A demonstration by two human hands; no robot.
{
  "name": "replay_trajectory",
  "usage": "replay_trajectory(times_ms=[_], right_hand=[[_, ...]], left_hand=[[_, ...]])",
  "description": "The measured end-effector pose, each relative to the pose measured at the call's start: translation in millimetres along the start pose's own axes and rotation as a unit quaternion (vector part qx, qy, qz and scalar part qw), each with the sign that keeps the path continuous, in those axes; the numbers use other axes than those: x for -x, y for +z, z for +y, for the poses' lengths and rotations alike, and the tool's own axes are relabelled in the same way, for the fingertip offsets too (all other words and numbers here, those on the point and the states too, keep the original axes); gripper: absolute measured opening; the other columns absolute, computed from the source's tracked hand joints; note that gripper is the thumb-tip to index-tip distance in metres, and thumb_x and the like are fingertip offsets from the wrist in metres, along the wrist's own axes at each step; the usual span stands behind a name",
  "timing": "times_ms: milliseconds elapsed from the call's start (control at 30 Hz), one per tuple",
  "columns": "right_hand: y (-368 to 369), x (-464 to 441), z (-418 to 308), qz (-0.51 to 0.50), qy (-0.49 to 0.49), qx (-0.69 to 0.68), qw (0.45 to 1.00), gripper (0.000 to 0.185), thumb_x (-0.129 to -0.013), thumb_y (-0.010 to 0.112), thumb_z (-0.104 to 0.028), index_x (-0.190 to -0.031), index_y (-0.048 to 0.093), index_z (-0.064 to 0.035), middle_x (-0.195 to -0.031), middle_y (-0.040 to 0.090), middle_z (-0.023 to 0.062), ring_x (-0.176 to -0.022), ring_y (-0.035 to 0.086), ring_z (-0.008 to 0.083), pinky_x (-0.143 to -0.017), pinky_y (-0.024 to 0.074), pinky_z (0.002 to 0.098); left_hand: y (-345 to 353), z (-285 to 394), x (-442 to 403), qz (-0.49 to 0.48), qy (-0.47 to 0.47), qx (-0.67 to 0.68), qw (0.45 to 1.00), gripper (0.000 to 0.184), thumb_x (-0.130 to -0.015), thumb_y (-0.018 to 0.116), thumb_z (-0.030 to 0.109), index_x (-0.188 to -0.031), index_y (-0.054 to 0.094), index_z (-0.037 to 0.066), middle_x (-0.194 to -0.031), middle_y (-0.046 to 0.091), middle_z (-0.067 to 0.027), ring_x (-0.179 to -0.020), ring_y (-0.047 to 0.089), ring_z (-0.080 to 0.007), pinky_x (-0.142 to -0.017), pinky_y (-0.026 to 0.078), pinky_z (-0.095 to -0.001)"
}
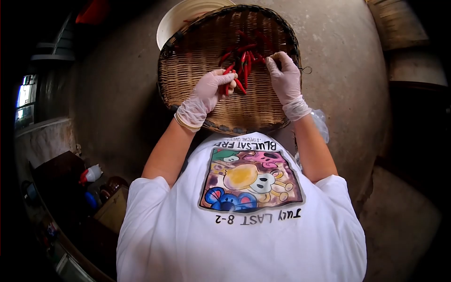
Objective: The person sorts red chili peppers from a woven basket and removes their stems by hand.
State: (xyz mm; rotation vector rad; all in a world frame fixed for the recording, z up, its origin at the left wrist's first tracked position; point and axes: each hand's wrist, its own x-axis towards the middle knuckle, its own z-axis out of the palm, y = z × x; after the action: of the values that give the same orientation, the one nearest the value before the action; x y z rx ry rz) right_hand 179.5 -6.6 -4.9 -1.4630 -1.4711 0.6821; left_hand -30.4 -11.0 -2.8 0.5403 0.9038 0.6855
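Note:
A round woven basket (188,75) with a dark rim is in front of my body, and a loose heap of red chili peppers (245,70) lies in it. My left hand (213,89), in a thin whitish glove, is closed around several red chili peppers (228,77) over the basket's near left part. At the right side, my right hand (285,80), gloved the same way, is pinched with thumb and forefinger at the end of a red chili pepper (259,60) by the heap. The fingertips hide part of that pepper.
Behind the basket's far left edge stands a pale round tub (176,21) with a little red in it. A wire loop (307,70) sticks out from the basket's right rim. Clear plastic (320,124) is beside my right forearm. Dark furniture with assorted items (101,192) is at left.

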Motion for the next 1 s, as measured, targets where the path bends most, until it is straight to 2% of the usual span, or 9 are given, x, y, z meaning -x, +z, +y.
replay_trajectory(times_ms=[100,167,233,300,467,600,633,733,1000], right_hand=[[-9.5,-8.1,-12.1,-0.154,0.297,-0.364,0.869,0.01,-0.085,0.052,-0.006,-0.093,0.058,-0.0016,-0.087,0.062,0.0036,-0.071,0.059,0.0118,-0.065,0.0486,0.0271],[2.6,-6.9,-9.4,-0.246,0.306,-0.423,0.816,0.014,-0.085,0.049,-0.004,-0.095,0.058,-0.0021,-0.087,0.062,0.0051,-0.072,0.059,0.0114,-0.066,0.0493,0.0263],[21.8,-8.7,-5.4,-0.269,0.294,-0.339,0.852,0.015,-0.082,0.055,-0.009,-0.094,0.059,-0.0013,-0.086,0.063,0.0067,-0.075,0.06,0.0125,-0.067,0.0496,0.0271],[46.8,-7.8,2.9,-0.236,0.098,-0.075,0.964,0.02,-0.081,0.059,-0.016,-0.094,0.06,-0.0011,-0.085,0.064,0.0108,-0.075,0.062,0.0191,-0.067,0.0495,0.0309],[64.4,-1.3,-26.8,-0.307,-0.041,0.339,0.888,0.022,-0.081,0.061,-0.027,-0.089,0.055,-0.0074,-0.082,0.064,0.0141,-0.081,0.062,0.0332,-0.069,0.0485,0.0418],[54.4,-3.7,-16.3,-0.25,-0.008,0.152,0.956,0.025,-0.083,0.059,-0.023,-0.094,0.052,-0.0011,-0.082,0.062,0.0171,-0.08,0.06,0.0368,-0.066,0.0473,0.0429],[51.8,-4.3,-9.0,-0.19,-0.057,0.044,0.979,0.02,-0.086,0.059,-0.019,-0.095,0.054,-0.0017,-0.08,0.063,0.0116,-0.075,0.062,0.0258,-0.063,0.0482,0.0334],[31.7,-7.8,-11.6,-0.24,0.241,-0.32,0.884,0.008,-0.089,0.058,-0.015,-0.092,0.055,-0.0083,-0.077,0.055,-0.0043,-0.065,0.047,0.0012,-0.054,0.0368,0.0156],[9.7,14.0,-22.2,-0.262,0.307,-0.483,0.777,0.011,-0.09,0.057,-0.017,-0.092,0.053,-0.006,-0.077,0.052,-0.0014,-0.063,0.044,0.0052,-0.057,0.0405,0.0179]], left_hand=[[-17.7,0.3,-4.9,0.034,0.105,0.101,0.989,0.018,-0.09,0.05,0.014,-0.102,0.055,0.001,-0.085,0.063,-0.0114,-0.074,0.061,-0.0204,-0.067,0.05,-0.0299],[-16.0,-0.8,-7.0,0.061,0.133,0.121,0.982,0.019,-0.09,0.049,0.012,-0.104,0.054,0.002,-0.089,0.063,-0.0125,-0.078,0.061,-0.0213,-0.069,0.052,-0.0318],[-14.7,-1.8,-5.6,0.077,0.148,0.145,0.975,0.019,-0.089,0.049,0.011,-0.106,0.054,0.003,-0.088,0.063,-0.0112,-0.077,0.061,-0.0208,-0.069,0.051,-0.0316],[-16.3,-1.9,-4.5,0.099,0.159,0.165,0.968,0.019,-0.089,0.049,0.009,-0.106,0.054,0.004,-0.086,0.062,-0.0097,-0.076,0.06,-0.02,-0.069,0.051,-0.0313],[-20.9,-1.7,-4.8,0.131,0.176,0.179,0.959,0.014,-0.086,0.055,0.006,-0.1,0.056,0.006,-0.068,0.051,-0.0007,-0.059,0.05,-0.0135,-0.057,0.045,-0.0269],[-18.1,-1.8,-3.5,0.125,0.154,0.128,0.972,0.006,-0.083,0.061,0.006,-0.089,0.059,0.005,-0.057,0.046,0.0033,-0.045,0.04,-0.0081,-0.043,0.035,-0.0236],[-16.7,-2.0,-3.4,0.123,0.144,0.107,0.976,0.006,-0.083,0.062,0.007,-0.088,0.059,0.004,-0.057,0.047,0.0034,-0.046,0.041,-0.0076,-0.043,0.035,-0.0231],[-12.0,-2.5,-5.3,0.051,0.076,0.019,0.996,0.013,-0.086,0.062,0.015,-0.093,0.06,0.004,-0.066,0.055,0.0006,-0.051,0.047,-0.0071,-0.049,0.04,-0.0221],[16.6,1.2,10.3,-0.064,0.065,-0.116,0.989,0.014,-0.083,0.066,0.013,-0.093,0.061,0.004,-0.072,0.056,0.0025,-0.058,0.046,-0.0048,-0.05,0.035,-0.018]])
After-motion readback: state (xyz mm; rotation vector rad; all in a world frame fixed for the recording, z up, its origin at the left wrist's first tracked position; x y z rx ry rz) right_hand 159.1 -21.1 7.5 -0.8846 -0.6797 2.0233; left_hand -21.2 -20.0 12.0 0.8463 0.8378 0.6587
